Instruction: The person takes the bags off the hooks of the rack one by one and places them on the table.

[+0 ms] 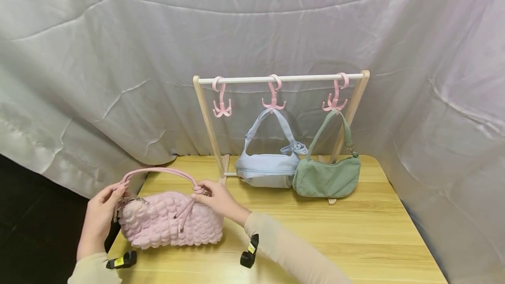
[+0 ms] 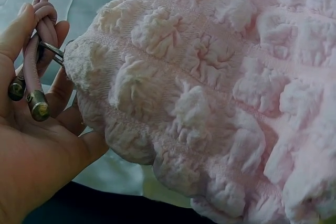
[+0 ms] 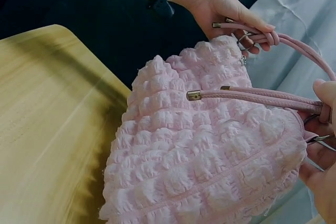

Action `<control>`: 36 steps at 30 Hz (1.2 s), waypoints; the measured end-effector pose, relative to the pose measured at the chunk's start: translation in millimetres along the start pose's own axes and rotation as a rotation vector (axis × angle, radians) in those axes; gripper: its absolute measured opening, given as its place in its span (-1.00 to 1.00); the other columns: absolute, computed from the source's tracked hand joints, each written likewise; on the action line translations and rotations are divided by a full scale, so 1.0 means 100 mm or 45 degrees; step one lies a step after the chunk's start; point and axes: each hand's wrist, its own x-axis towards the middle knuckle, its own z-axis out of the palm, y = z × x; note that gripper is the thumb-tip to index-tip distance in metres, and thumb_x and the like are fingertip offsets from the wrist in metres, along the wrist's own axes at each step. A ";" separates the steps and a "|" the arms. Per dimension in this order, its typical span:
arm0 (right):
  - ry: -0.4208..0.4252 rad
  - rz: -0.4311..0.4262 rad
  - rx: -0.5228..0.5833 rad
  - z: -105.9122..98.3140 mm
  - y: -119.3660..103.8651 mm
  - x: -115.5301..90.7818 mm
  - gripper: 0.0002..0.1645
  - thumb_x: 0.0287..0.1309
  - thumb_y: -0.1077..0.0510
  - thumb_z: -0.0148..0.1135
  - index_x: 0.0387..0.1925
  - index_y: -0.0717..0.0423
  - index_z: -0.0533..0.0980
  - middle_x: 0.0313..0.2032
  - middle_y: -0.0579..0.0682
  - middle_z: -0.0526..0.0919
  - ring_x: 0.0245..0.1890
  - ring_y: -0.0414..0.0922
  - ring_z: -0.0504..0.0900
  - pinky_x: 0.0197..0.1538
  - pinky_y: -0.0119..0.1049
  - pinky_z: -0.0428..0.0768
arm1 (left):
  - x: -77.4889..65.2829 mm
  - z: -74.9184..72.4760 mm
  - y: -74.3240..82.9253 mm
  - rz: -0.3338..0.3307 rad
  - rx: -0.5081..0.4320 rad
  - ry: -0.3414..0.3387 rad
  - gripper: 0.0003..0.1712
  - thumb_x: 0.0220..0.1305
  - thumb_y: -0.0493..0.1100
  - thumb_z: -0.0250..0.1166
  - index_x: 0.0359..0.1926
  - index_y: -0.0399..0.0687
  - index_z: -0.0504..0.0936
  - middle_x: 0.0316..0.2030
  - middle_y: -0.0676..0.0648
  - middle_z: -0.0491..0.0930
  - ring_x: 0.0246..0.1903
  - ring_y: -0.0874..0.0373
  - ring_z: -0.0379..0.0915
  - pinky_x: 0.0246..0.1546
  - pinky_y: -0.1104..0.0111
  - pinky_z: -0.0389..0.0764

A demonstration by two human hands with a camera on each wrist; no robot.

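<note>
A puffy pink handbag (image 1: 169, 225) is held at the left front of the table, its strap (image 1: 161, 169) arching above it. At the bag's left end my left hand (image 1: 99, 214) pinches the knotted strap beside a metal ring; in the left wrist view the strap knot (image 2: 46, 18) lies between thumb and fingers. My right hand (image 1: 221, 200) grips the strap's other knot at the right end, its cord ends (image 3: 252, 96) hanging over the quilted front. Whether the bag's underside touches the tabletop is hard to tell.
Behind stands a rack with a white rail (image 1: 244, 80) and wooden legs. A pink hook (image 1: 222, 106) hangs at its left. From two more hooks hang a light blue bag (image 1: 270, 163) and a green bag (image 1: 329, 176). Grey curtains (image 1: 252, 34) surround the wooden table (image 1: 355, 240).
</note>
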 end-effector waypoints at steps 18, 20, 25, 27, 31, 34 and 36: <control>-0.068 0.043 -0.040 0.10 0.11 -0.09 -0.66 0.20 -0.03 0.31 -0.08 0.08 0.61 -0.22 -0.03 0.72 -0.32 -0.41 0.51 -0.19 -0.55 0.52 | 0.04 0.00 -0.15 -0.113 0.130 -0.014 -0.80 0.37 -0.15 0.21 -0.23 0.30 0.73 -0.53 0.24 0.63 -0.47 0.40 0.48 -0.50 0.56 0.44; -0.064 0.040 -0.046 0.10 0.14 -0.09 -0.67 0.20 -0.02 0.31 -0.09 0.08 0.61 -0.22 -0.02 0.72 -0.32 -0.41 0.51 -0.19 -0.55 0.51 | 0.05 0.01 -0.17 -0.109 0.118 -0.013 -0.79 0.37 -0.15 0.21 -0.21 0.29 0.74 -0.52 0.26 0.64 -0.43 0.41 0.50 -0.44 0.59 0.47; -0.049 0.058 -0.059 0.11 0.19 -0.08 -0.66 0.19 -0.02 0.32 -0.08 0.09 0.60 -0.21 -0.01 0.73 -0.31 -0.40 0.52 -0.17 -0.54 0.51 | 0.06 0.05 -0.21 -0.085 0.036 -0.034 -0.80 0.37 -0.16 0.21 -0.15 0.22 0.73 -0.40 0.32 0.67 -0.39 0.43 0.53 -0.36 0.63 0.50; -0.045 0.076 -0.071 0.10 0.20 -0.07 -0.65 0.19 -0.02 0.32 -0.07 0.08 0.60 -0.20 -0.01 0.73 -0.30 -0.39 0.53 -0.17 -0.54 0.51 | 0.06 0.06 -0.21 -0.078 0.028 -0.053 -0.81 0.37 -0.15 0.21 -0.10 0.15 0.72 -0.34 0.34 0.68 -0.36 0.44 0.55 -0.31 0.64 0.51; -0.036 0.099 -0.091 0.09 0.22 -0.07 -0.64 0.19 -0.01 0.32 -0.04 0.07 0.59 -0.18 -0.01 0.73 -0.27 -0.36 0.56 -0.15 -0.53 0.52 | 0.07 0.09 -0.23 -0.084 0.046 -0.073 -0.79 0.38 -0.12 0.20 -0.03 0.07 0.69 -0.32 0.34 0.67 -0.32 0.46 0.58 -0.24 0.66 0.50; -0.024 0.100 -0.083 0.08 0.22 -0.07 -0.63 0.18 0.00 0.32 -0.02 0.08 0.58 -0.16 0.01 0.72 -0.24 -0.32 0.59 -0.14 -0.52 0.54 | 0.11 0.12 -0.25 -0.101 0.065 -0.070 -0.81 0.39 -0.11 0.20 -0.06 0.14 0.69 -0.36 0.33 0.67 -0.30 0.48 0.58 -0.23 0.66 0.48; -0.020 0.108 -0.067 0.07 0.22 -0.07 -0.61 0.18 0.01 0.33 0.00 0.09 0.58 -0.14 0.01 0.72 -0.22 -0.30 0.61 -0.13 -0.52 0.55 | 0.14 0.14 -0.28 -0.111 0.046 -0.071 -0.81 0.39 -0.12 0.19 -0.08 0.16 0.69 -0.36 0.33 0.68 -0.30 0.48 0.58 -0.22 0.66 0.48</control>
